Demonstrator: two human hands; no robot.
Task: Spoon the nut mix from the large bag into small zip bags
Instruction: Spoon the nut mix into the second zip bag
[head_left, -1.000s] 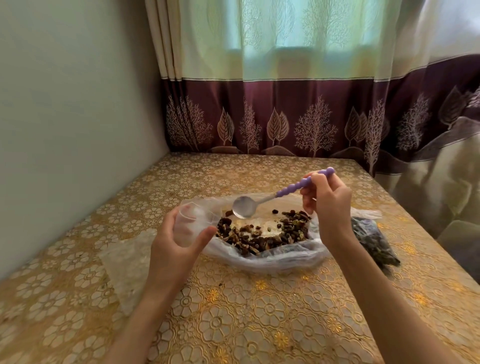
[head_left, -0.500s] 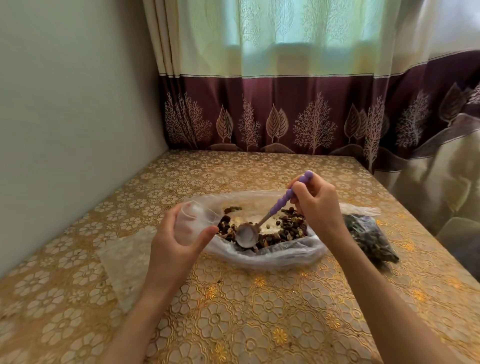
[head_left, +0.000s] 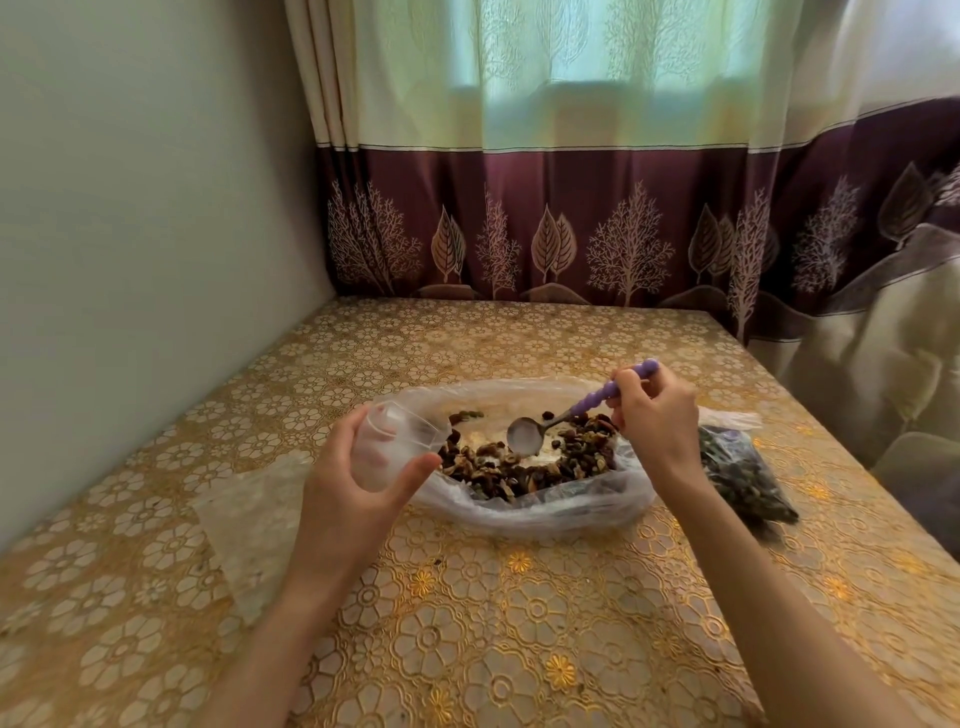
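A: Status, L side?

B: Left hand (head_left: 358, 467) raised just above the table (head_left: 519, 597), fingers and thumb curled round a small zip bag (head_left: 387, 441). Bag clear, mouth held open and turned toward the large bag (head_left: 530, 499). Contents of small bag: can't tell, plastic too glary.

A: R side?

B: Right hand (head_left: 657, 421) pinches the purple beaded handle of a spoon (head_left: 561, 415), fingers closed on it near the top end. Metal bowl of spoon sits low inside the large bag, rim at or on the nut mix (head_left: 524, 462); whether it carries any mix, can't tell. Bowl face looks bare from this angle.

A: Large bag?

B: Clear plastic, lying on table centre, mouth spread wide, sides slumped. Nut mix inside: dark brown and tan pieces, heaped mostly along near side and R side, pale bare patch mid-bag.

A: Other items?

B: Filled dark bag (head_left: 743, 478) on table just R of the large bag, partly behind R forearm. Flat clear plastic sheet or bags (head_left: 244, 525) on table to the L, under L wrist. Table has gold floral cloth. Patterned curtain (head_left: 571, 223) at the back, plain wall (head_left: 130, 208) on the L.
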